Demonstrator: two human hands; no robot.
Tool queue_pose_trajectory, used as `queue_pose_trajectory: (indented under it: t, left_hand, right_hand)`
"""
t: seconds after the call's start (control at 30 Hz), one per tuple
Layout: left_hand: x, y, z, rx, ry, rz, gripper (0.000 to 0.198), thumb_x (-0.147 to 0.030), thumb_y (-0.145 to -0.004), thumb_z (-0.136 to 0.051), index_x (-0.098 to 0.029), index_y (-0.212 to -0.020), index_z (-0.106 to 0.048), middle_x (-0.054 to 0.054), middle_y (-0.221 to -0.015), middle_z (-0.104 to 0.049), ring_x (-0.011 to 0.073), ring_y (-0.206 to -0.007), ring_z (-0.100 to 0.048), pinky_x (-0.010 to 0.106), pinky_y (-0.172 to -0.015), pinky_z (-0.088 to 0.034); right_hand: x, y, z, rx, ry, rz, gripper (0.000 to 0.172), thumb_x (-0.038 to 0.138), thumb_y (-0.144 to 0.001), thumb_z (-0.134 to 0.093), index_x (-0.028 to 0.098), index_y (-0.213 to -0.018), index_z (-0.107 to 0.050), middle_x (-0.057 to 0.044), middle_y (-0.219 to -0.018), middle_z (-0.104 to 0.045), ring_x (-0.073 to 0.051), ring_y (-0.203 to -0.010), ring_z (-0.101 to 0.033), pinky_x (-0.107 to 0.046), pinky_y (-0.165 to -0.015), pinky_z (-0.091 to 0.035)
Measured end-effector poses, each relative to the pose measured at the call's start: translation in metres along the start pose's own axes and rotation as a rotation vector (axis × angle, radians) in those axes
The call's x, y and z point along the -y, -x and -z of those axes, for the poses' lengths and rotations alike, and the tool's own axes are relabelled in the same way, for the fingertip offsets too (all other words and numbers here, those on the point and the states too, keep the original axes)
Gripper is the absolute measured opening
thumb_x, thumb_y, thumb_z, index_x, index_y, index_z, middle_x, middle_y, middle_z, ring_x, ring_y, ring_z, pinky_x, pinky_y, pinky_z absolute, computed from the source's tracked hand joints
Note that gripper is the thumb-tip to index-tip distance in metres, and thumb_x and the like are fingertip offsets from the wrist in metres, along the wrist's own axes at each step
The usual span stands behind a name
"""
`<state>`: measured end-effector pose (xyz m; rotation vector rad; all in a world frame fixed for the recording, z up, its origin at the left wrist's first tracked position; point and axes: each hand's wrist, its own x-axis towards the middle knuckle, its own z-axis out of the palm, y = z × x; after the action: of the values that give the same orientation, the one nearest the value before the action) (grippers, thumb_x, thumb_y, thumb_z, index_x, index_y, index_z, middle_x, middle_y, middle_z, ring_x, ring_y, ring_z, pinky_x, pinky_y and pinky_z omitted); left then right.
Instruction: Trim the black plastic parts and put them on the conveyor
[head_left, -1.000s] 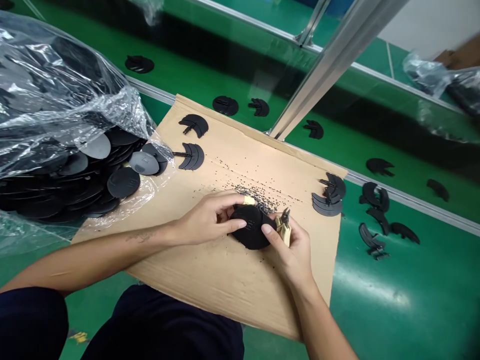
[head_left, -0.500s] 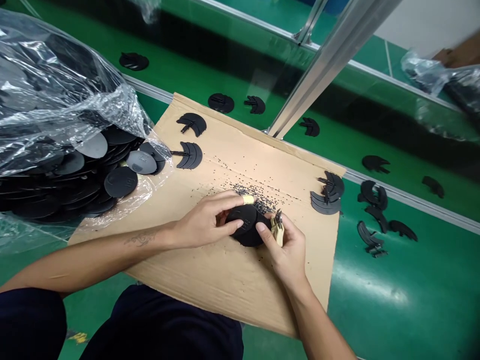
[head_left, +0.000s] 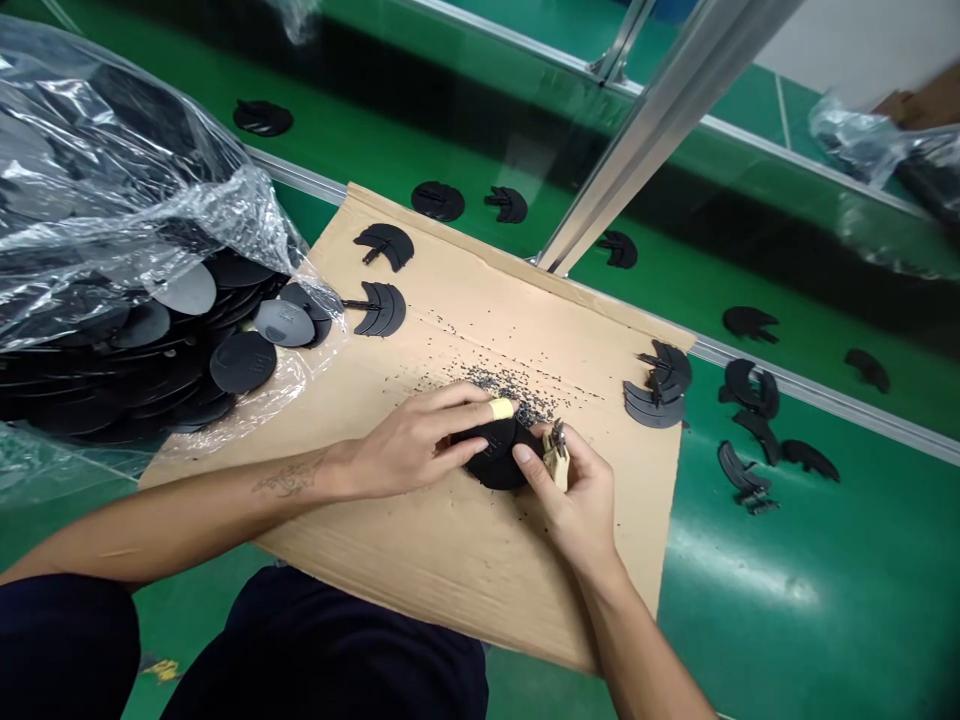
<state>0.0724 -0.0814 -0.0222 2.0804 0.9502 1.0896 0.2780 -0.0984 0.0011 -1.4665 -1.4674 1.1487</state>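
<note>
Over the cardboard sheet (head_left: 420, 560), my left hand (head_left: 420, 440) grips a round black plastic disc (head_left: 495, 465) from its left side. Yellow tape wraps one of that hand's fingers. My right hand (head_left: 574, 500) has its thumb on the disc's right edge and also holds small nippers (head_left: 556, 455) with pale handles, jaws pointing up. Part of the disc is hidden beneath my left fingers. Tiny black scraps (head_left: 517, 385) lie scattered on the cardboard just beyond both hands.
At left, a clear plastic bag (head_left: 150, 190) spills a heap of black discs (head_left: 244, 362). Crescent-shaped black pieces (head_left: 386, 310) lie on the cardboard and on the green surface (head_left: 825, 560). A metal post (head_left: 637, 150) rises behind the cardboard's far edge.
My left hand has shifted slightly to the right over the disc, covering more of it. My right hand has barely moved, still with the nippers.
</note>
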Motion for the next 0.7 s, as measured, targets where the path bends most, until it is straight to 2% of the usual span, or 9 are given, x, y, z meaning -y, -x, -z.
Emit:
queue_pose_trajectory:
  t: [0.27, 0.37, 0.47, 0.57, 0.7]
  left_hand:
    - [-0.001, -0.001, 0.001, 0.026, 0.038, 0.034, 0.04, -0.018, -0.095, -0.058, -0.025, -0.134, -0.058, 0.01, -0.12, -0.066, 0.0205, -0.11, -0.065, 0.038, -0.094, -0.058]
    - [-0.004, -0.003, 0.002, 0.034, 0.086, 0.088, 0.04, -0.019, -0.094, -0.059, -0.024, -0.133, -0.058, 0.009, -0.118, -0.066, 0.0175, -0.096, -0.065, 0.033, -0.083, -0.059]
    - [-0.005, -0.006, 0.005, 0.046, 0.151, 0.234, 0.045, -0.019, -0.089, -0.063, -0.02, -0.133, -0.056, 0.009, -0.113, -0.069, 0.0124, -0.074, -0.06, 0.025, -0.064, -0.054]
    - [-0.005, -0.009, 0.007, 0.119, 0.213, 0.347, 0.034, -0.019, -0.086, -0.064, -0.017, -0.121, -0.064, 0.005, -0.097, -0.072, 0.0104, -0.064, -0.056, 0.021, -0.055, -0.047]
    - [-0.004, -0.012, 0.01, 0.189, 0.231, 0.342, 0.015, -0.019, -0.087, -0.061, -0.015, -0.096, -0.072, 0.0, -0.073, -0.067, 0.0107, -0.062, -0.055, 0.021, -0.056, -0.043]
  right_hand:
    - [-0.001, 0.001, 0.0, -0.037, 0.041, 0.025, 0.024, 0.043, -0.082, -0.073, 0.021, -0.088, -0.064, 0.0, -0.074, -0.062, -0.015, -0.063, -0.053, -0.027, -0.059, -0.047]
    - [0.0, 0.001, 0.0, -0.04, 0.053, 0.047, 0.022, 0.041, -0.082, -0.072, 0.021, -0.087, -0.065, 0.0, -0.072, -0.06, -0.015, -0.062, -0.052, -0.027, -0.057, -0.047]
    - [0.001, 0.002, 0.0, -0.041, 0.062, 0.064, 0.021, 0.041, -0.084, -0.071, 0.021, -0.088, -0.065, 0.001, -0.07, -0.058, -0.014, -0.059, -0.05, -0.027, -0.055, -0.046]
    - [0.001, 0.004, 0.0, -0.043, 0.084, 0.083, 0.023, 0.043, -0.084, -0.07, 0.021, -0.088, -0.065, 0.0, -0.072, -0.06, -0.014, -0.059, -0.05, -0.027, -0.056, -0.046]
    - [0.0, 0.004, 0.0, -0.036, 0.106, 0.121, 0.022, 0.043, -0.086, -0.069, 0.022, -0.089, -0.065, -0.001, -0.074, -0.062, -0.015, -0.061, -0.052, -0.028, -0.058, -0.047]
